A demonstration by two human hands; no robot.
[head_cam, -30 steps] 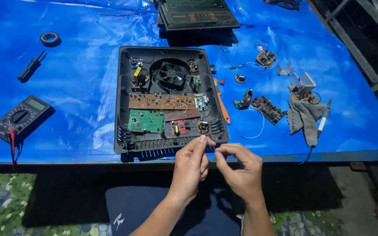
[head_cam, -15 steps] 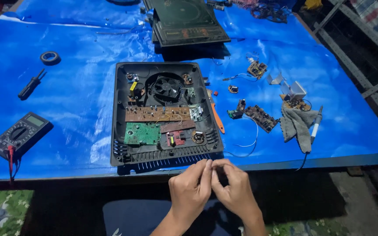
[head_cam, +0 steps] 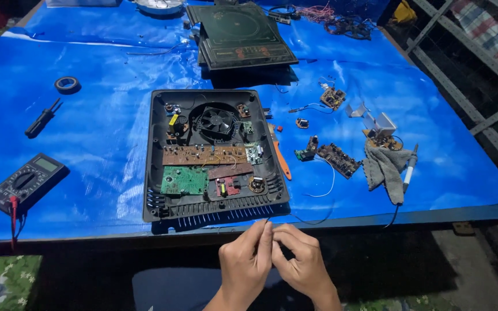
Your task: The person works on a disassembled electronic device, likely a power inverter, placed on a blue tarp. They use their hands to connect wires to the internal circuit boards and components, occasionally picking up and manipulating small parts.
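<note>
Hands dropped below table edge, left [head_cam: 248, 260] and right [head_cam: 298, 262] pinching thin black wire [head_cam: 312, 221]; opened cooker base [head_cam: 213, 155] just ahead.

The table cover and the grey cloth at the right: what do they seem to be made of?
The cover looks like blue plastic sheeting: it is glossy, with bright glare and shallow wrinkles. The cloth seems a soft woven fabric, matte grey, crumpled in loose folds; the exact fibre cannot be told.

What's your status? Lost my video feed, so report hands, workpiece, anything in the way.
Left hand and right hand together below the table edge, pinching a thin black wire. Opened cooker base just ahead. Nothing between.
</note>
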